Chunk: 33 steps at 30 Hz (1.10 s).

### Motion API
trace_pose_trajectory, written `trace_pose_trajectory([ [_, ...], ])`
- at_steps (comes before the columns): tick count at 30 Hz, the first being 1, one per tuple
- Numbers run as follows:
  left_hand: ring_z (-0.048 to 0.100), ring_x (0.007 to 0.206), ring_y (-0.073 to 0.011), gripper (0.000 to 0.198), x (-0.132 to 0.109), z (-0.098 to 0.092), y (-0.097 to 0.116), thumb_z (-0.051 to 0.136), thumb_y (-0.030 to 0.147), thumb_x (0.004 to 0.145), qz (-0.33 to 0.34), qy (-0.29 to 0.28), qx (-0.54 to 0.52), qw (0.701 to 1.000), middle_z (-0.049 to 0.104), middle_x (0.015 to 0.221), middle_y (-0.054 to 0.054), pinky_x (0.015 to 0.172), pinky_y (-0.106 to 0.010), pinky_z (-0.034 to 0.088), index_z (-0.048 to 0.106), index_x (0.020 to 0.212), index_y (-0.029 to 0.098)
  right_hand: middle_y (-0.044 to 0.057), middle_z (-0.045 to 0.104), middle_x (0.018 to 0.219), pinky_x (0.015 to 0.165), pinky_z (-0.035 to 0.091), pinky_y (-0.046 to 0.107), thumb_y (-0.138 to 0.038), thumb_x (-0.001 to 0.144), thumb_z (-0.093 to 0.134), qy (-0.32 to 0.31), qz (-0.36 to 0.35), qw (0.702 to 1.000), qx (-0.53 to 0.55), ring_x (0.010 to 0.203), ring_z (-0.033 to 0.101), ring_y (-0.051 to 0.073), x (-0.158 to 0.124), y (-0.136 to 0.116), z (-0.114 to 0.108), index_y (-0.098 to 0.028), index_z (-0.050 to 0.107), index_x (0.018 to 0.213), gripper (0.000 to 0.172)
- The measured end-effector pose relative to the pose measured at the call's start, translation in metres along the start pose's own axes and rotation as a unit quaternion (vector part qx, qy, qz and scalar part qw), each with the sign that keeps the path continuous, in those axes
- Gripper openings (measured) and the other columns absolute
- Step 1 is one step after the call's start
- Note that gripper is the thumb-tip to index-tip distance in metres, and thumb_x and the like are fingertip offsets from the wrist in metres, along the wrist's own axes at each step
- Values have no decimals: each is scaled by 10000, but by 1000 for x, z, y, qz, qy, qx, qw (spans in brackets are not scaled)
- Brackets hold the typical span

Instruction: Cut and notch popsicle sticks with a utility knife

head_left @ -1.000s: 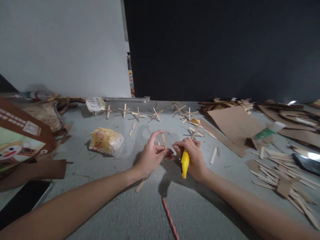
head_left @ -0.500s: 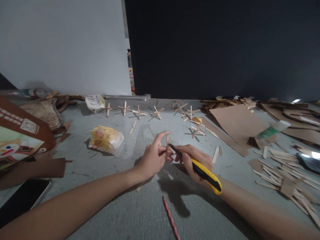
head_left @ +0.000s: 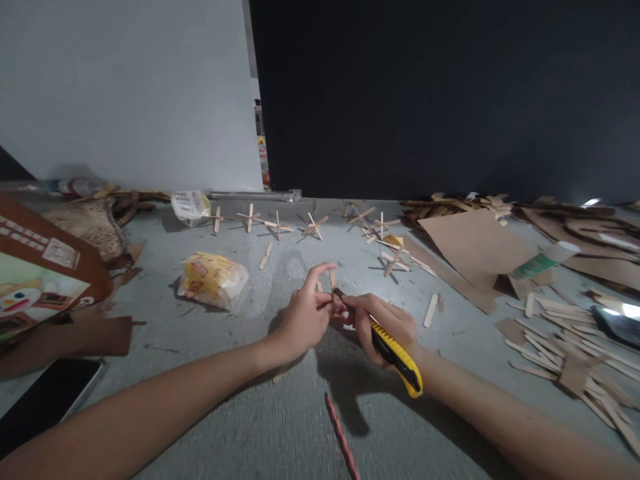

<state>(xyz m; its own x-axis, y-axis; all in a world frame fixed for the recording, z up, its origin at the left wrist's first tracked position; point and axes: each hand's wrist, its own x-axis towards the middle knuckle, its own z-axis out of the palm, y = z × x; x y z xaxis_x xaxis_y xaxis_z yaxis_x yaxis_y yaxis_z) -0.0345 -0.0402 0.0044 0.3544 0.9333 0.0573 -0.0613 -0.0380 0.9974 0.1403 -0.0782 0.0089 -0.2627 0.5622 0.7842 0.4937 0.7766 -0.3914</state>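
Note:
My left hand (head_left: 303,315) pinches a short wooden craft stick (head_left: 333,279) upright above the grey table (head_left: 280,420), index finger raised. My right hand (head_left: 384,321) is wrapped round a yellow and black utility knife (head_left: 395,350), its dark tip touching the stick near my left fingertips. The two hands meet at the table's middle.
Glued stick crosses (head_left: 278,225) stand along the far edge. A yellow plastic packet (head_left: 213,280) lies left, a phone (head_left: 47,400) near left, brown cardboard sheets (head_left: 475,247) and several loose sticks (head_left: 560,347) right. A red stick (head_left: 343,437) lies close in front.
My right hand turned the knife from hanging downward to pointing its tip at the stick, then drew it closer. My left hand kept the stick, shifting slightly.

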Motion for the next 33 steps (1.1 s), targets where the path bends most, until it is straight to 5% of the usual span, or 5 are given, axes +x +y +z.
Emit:
trace_pose_trajectory([
  [11,693,635,-148,645,4,-2,-1,705,200,864,7,-3,-22,1000,743,706,26,622,-206,488,440,1452,235,24,802,830,629,590,209,-191,1068,498,53,117,992,14,629,748,125,2,-9,8,-218,722,1067,225],
  [20,659,610,-119,657,3,-1,-2,800,227,841,13,37,-46,998,713,700,50,619,-191,454,470,1409,252,2,770,745,651,596,226,-260,1098,484,44,161,985,50,607,738,123,8,-15,9,-216,724,1089,244],
  [33,675,592,-136,611,3,1,3,740,287,887,29,16,-36,999,715,671,56,628,-221,496,410,1401,258,28,803,818,654,620,270,-355,1104,497,34,214,965,147,647,763,154,9,-14,3,-216,736,1100,275],
])
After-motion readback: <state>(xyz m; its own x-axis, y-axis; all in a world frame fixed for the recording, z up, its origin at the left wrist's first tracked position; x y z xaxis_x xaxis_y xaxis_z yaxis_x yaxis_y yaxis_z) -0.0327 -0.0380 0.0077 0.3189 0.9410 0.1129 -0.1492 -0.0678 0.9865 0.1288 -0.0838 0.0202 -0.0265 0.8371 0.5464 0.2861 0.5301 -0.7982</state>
